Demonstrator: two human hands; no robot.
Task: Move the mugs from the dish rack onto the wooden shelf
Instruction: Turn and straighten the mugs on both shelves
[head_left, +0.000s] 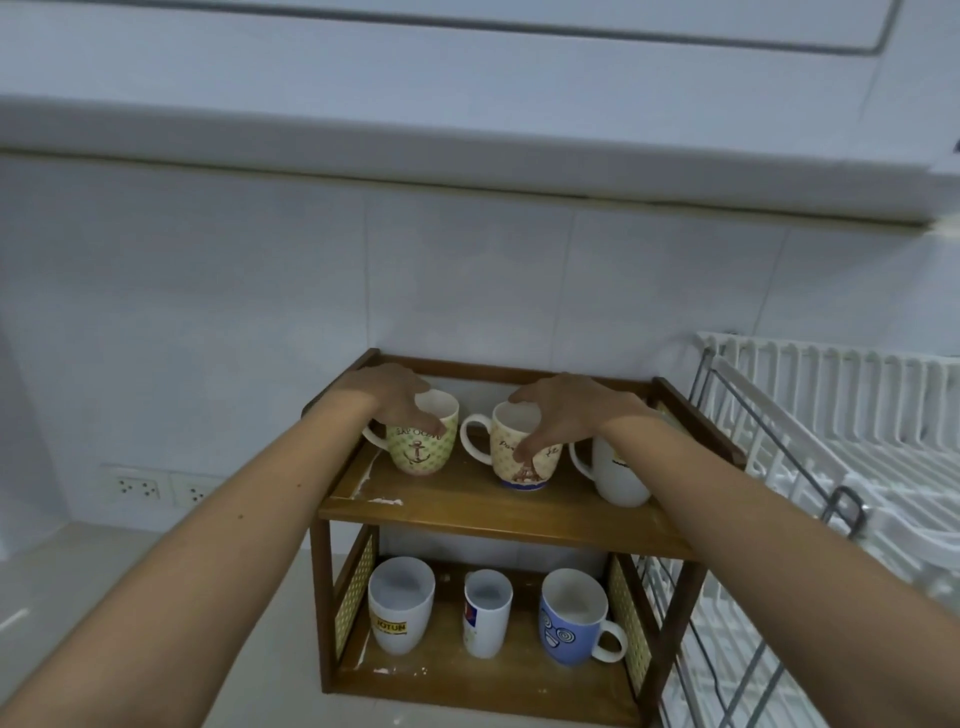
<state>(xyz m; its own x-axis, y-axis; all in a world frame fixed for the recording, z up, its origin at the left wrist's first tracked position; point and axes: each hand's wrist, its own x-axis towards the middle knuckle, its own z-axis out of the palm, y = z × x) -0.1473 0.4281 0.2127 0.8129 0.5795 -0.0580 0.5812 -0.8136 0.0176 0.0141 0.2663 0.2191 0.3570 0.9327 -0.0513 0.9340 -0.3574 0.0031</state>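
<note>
A two-tier wooden shelf (467, 506) stands on the counter against the tiled wall. On its top tier, my left hand (395, 397) grips the rim of a green anchor mug (423, 449). My right hand (563, 413) grips the rim of a cream Eiffel-tower mug (522, 460) beside it. A white mug (618, 480) stands at the right of the top tier, partly hidden by my right forearm. Both held mugs rest upright on the board. The white dish rack (831, 467) sits to the right, with no mugs visible in it.
The lower tier holds a white Jotun mug (400, 605), a tall white mug (485, 613) and a blue face mug (574, 616). Wall sockets (156, 488) sit at the left above the counter. A cabinet (467, 140) overhangs the shelf.
</note>
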